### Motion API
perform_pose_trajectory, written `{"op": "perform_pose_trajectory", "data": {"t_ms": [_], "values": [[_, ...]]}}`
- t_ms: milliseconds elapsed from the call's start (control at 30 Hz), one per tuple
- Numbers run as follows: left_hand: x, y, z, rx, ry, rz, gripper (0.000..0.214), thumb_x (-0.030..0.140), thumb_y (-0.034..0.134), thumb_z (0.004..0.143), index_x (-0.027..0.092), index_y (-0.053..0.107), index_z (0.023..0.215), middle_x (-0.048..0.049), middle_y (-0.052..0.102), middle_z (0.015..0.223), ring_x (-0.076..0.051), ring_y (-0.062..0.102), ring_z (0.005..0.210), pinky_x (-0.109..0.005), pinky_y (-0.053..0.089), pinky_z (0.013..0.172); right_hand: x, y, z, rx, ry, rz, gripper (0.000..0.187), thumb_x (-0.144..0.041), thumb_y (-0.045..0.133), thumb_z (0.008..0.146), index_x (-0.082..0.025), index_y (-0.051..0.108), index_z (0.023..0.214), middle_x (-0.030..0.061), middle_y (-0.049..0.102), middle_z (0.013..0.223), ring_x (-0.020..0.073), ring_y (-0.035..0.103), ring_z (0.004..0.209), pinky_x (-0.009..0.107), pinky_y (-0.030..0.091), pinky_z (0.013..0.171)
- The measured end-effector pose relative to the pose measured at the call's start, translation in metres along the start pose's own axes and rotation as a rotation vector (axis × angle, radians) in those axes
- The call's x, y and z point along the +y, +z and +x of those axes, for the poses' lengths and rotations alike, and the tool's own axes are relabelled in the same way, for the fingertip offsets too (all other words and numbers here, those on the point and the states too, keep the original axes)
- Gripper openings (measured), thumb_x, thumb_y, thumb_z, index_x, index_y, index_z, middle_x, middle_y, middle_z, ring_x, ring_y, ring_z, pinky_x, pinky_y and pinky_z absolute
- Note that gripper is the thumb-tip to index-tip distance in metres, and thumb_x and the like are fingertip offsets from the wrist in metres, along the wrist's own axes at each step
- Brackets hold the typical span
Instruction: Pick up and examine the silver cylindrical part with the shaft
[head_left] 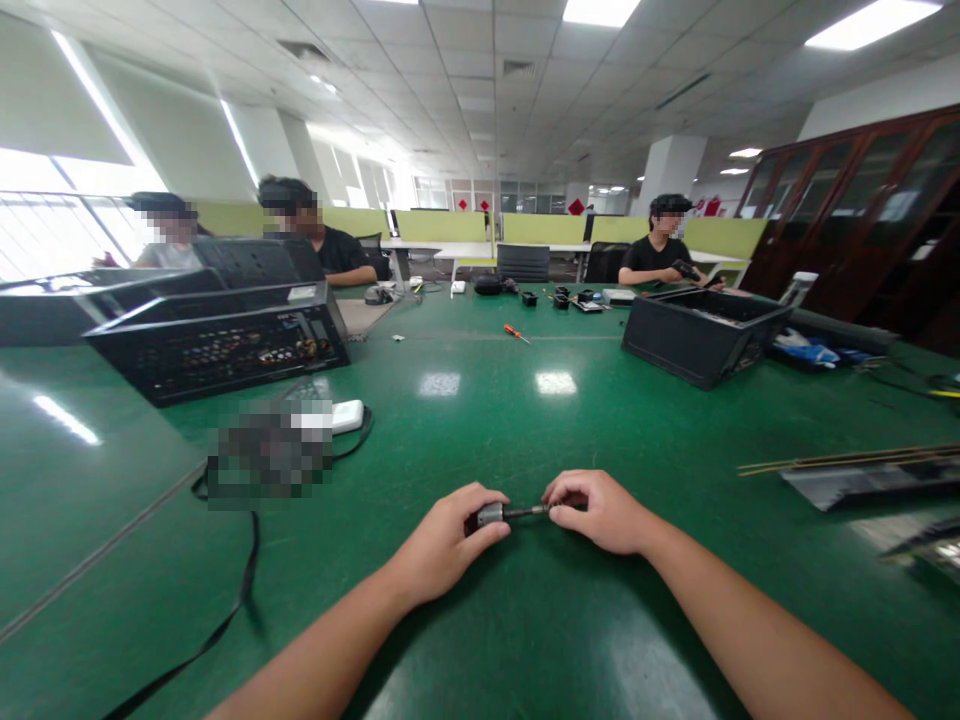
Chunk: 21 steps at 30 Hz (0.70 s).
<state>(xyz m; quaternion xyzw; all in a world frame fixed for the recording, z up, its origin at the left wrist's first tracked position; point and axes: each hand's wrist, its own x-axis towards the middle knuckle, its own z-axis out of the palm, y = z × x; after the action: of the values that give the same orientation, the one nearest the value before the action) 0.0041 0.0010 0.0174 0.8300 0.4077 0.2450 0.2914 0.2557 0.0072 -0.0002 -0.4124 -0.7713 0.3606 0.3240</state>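
A dark grey metal cylinder with a thin shaft [490,514], somewhat like a drill chuck, lies level just above or on the green table in front of me. My left hand [448,538] is closed around its thick end, thumb below and fingers above. From the other side, my right hand [600,512] pinches the far end of the thin shaft. Some small coiled or ridged piece seems to sit at those right fingertips, but it is too small to make out. The palms hide part of both ends.
Black computer cases stand at the left [225,345] and right [701,335]. A white box-shaped device [347,416] with a black strap [240,600] lies to my left. Farther off are an orange screwdriver [514,333] and small black parts [561,299]. Metal strips [862,480] lie right. Several people sit opposite.
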Motion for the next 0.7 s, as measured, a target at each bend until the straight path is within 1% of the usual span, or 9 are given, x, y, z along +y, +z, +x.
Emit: {"op": "perform_pose_trajectory", "data": {"t_ms": [167, 267, 367, 433, 500, 567, 633, 667, 700], "values": [[0.000, -0.002, -0.001, -0.004, -0.002, -0.003, 0.025, 0.033, 0.058, 0.088, 0.023, 0.063, 0.110, -0.0036, 0.064, 0.098, -0.020, 0.058, 0.090, -0.031, 0.044, 0.081, 0.012, -0.013, 0.000, -0.003, 0.056, 0.018, 0.009, -0.021, 0.063, 0.079, -0.016, 0.070, 0.082, 0.0059, 0.071, 0.092, 0.0175, 0.065, 0.083, 0.028, 0.050, 0.075], [0.002, -0.001, -0.001, -0.015, 0.006, -0.001, 0.023, 0.032, 0.058, 0.088, 0.024, 0.064, 0.109, -0.0027, 0.063, 0.097, -0.020, 0.058, 0.089, -0.031, 0.044, 0.080, 0.019, -0.018, 0.000, 0.022, 0.125, 0.009, 0.017, -0.028, 0.062, 0.081, -0.016, 0.070, 0.087, 0.0061, 0.071, 0.087, 0.0179, 0.065, 0.079, 0.029, 0.049, 0.073], [0.007, 0.000, -0.002, -0.042, 0.011, 0.015, 0.022, 0.031, 0.058, 0.088, 0.023, 0.064, 0.108, -0.0028, 0.063, 0.095, -0.020, 0.058, 0.088, -0.031, 0.044, 0.081, 0.025, -0.017, 0.002, 0.051, 0.173, 0.052, 0.026, -0.037, 0.059, 0.084, -0.015, 0.070, 0.093, 0.0060, 0.071, 0.085, 0.0180, 0.064, 0.078, 0.030, 0.048, 0.072], [0.013, -0.001, -0.009, -0.065, 0.003, 0.036, 0.022, 0.032, 0.058, 0.088, 0.023, 0.064, 0.107, -0.0033, 0.062, 0.095, -0.020, 0.058, 0.088, -0.031, 0.044, 0.080, 0.027, -0.014, 0.004, 0.072, 0.186, 0.105, 0.032, -0.043, 0.055, 0.087, -0.014, 0.069, 0.091, 0.0064, 0.071, 0.082, 0.0178, 0.064, 0.077, 0.029, 0.048, 0.070], [0.019, -0.007, -0.026, -0.102, -0.005, 0.073, 0.022, 0.034, 0.059, 0.088, 0.024, 0.064, 0.107, -0.0037, 0.062, 0.095, -0.021, 0.058, 0.088, -0.031, 0.045, 0.080, 0.027, -0.006, 0.007, 0.108, 0.199, 0.191, 0.040, -0.047, 0.048, 0.089, -0.013, 0.068, 0.084, 0.0068, 0.069, 0.076, 0.0169, 0.063, 0.071, 0.027, 0.046, 0.064], [0.018, -0.019, -0.056, -0.161, -0.001, 0.110, 0.023, 0.036, 0.061, 0.087, 0.026, 0.064, 0.107, -0.0041, 0.063, 0.097, -0.022, 0.058, 0.089, -0.031, 0.046, 0.081, 0.023, 0.006, 0.013, 0.142, 0.211, 0.274, 0.047, -0.049, 0.041, 0.091, -0.013, 0.065, 0.072, 0.0069, 0.066, 0.069, 0.0155, 0.061, 0.063, 0.026, 0.044, 0.059], [0.007, -0.039, -0.098, -0.195, -0.011, 0.132, 0.025, 0.037, 0.059, 0.088, 0.029, 0.063, 0.111, -0.0049, 0.065, 0.103, -0.023, 0.059, 0.095, -0.032, 0.047, 0.087, 0.014, 0.026, 0.021, 0.146, 0.215, 0.311, 0.052, -0.048, 0.036, 0.091, -0.014, 0.060, 0.060, 0.0061, 0.063, 0.061, 0.0141, 0.057, 0.054, 0.026, 0.042, 0.054], [-0.004, -0.052, -0.122, -0.172, -0.046, 0.154, 0.027, 0.038, 0.056, 0.089, 0.030, 0.062, 0.114, -0.0053, 0.065, 0.106, -0.023, 0.060, 0.098, -0.032, 0.047, 0.089, 0.006, 0.039, 0.025, 0.135, 0.213, 0.304, 0.054, -0.048, 0.035, 0.092, -0.015, 0.058, 0.056, 0.0054, 0.062, 0.059, 0.0135, 0.055, 0.051, 0.025, 0.041, 0.053], [-0.018, -0.067, -0.147, -0.116, -0.118, 0.190, 0.028, 0.038, 0.054, 0.090, 0.032, 0.061, 0.117, -0.0050, 0.065, 0.112, -0.024, 0.060, 0.103, -0.033, 0.046, 0.093, -0.004, 0.055, 0.031, 0.117, 0.199, 0.274, 0.054, -0.048, 0.036, 0.092, -0.015, 0.058, 0.055, 0.0048, 0.061, 0.057, 0.0132, 0.055, 0.050, 0.025, 0.041, 0.053]]}}
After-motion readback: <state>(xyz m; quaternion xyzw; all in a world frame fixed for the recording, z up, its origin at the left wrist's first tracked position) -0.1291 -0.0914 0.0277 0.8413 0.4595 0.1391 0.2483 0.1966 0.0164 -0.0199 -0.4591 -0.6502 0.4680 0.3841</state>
